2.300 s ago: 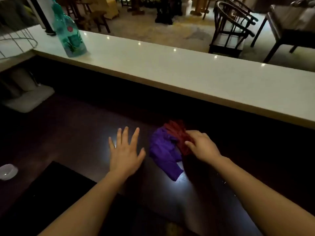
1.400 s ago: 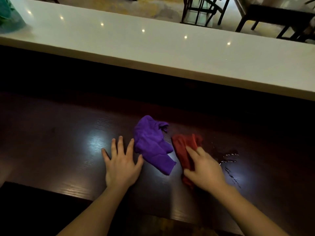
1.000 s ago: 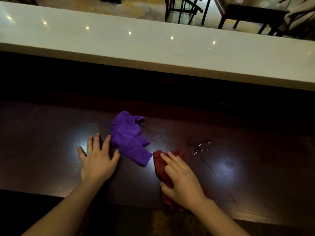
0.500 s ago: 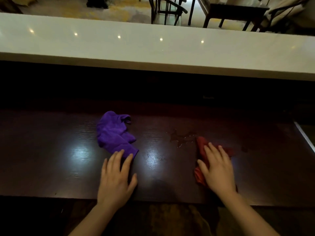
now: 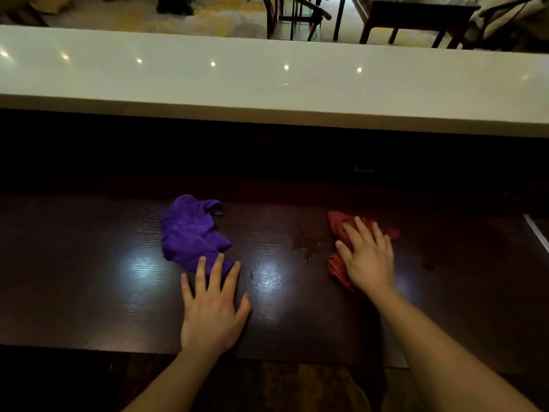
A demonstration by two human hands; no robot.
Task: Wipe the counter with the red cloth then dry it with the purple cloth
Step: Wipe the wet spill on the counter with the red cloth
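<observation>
The dark wooden counter (image 5: 89, 278) runs across the lower half of the view. A crumpled purple cloth (image 5: 190, 233) lies on it left of centre. My left hand (image 5: 212, 307) rests flat on the wood with fingers spread, its fingertips touching the cloth's near edge. My right hand (image 5: 367, 257) presses flat on the red cloth (image 5: 337, 224), which shows above and to the left of my fingers. A small wet patch (image 5: 309, 243) glistens just left of the red cloth.
A raised white ledge (image 5: 267, 84) runs along the far side of the counter, with a dark recess below it. Chairs (image 5: 294, 16) and a dark table (image 5: 416, 16) stand on the floor beyond. A pale strip (image 5: 536, 233) marks the counter's right end.
My right hand has slid the red cloth from beside the purple cloth rightward across the counter, and lately a little away from me. My left hand shifted to below the purple cloth.
</observation>
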